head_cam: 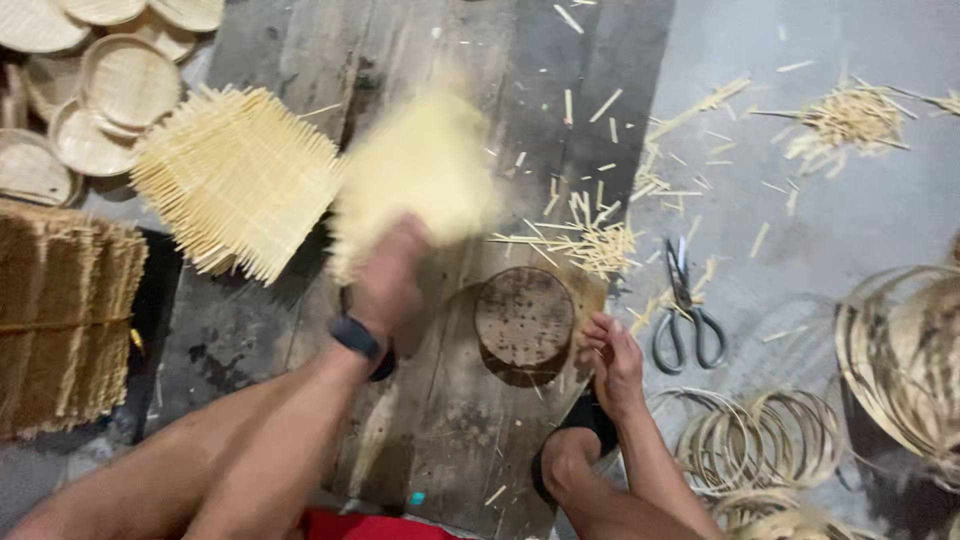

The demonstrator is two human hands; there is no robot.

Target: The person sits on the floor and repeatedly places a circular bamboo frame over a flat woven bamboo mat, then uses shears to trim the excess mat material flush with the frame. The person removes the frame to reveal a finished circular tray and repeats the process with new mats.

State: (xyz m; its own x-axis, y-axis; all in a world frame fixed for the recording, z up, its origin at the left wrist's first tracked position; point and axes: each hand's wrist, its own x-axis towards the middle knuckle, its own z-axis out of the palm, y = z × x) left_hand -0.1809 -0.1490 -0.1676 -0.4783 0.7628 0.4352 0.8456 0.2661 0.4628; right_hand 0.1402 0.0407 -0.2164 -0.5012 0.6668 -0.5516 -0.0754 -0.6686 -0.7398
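The left hand (pixel 390 280) grips a blurred woven bamboo mat (pixel 420 170) raised over the wooden board (pixel 450 400), just beside a stack of similar mats (pixel 235 180). The right hand (pixel 615 365) rests loosely curled and empty beside a round wooden block (pixel 523 317), with scissors (pixel 685 315) lying near on the floor (pixel 850 210).

This is a basket-weaving workshop, worked at floor level. Square woven bamboo mats (pixel 238 180) lie stacked on worn wooden planks (pixel 440 400), finished round trays (pixel 125 85) pile up in the corner, and coiled bamboo hoops (pixel 765 435) sit by the grey floor (pixel 850 200), which is strewn with cut splints (pixel 590 240) beside scissors (pixel 685 315).
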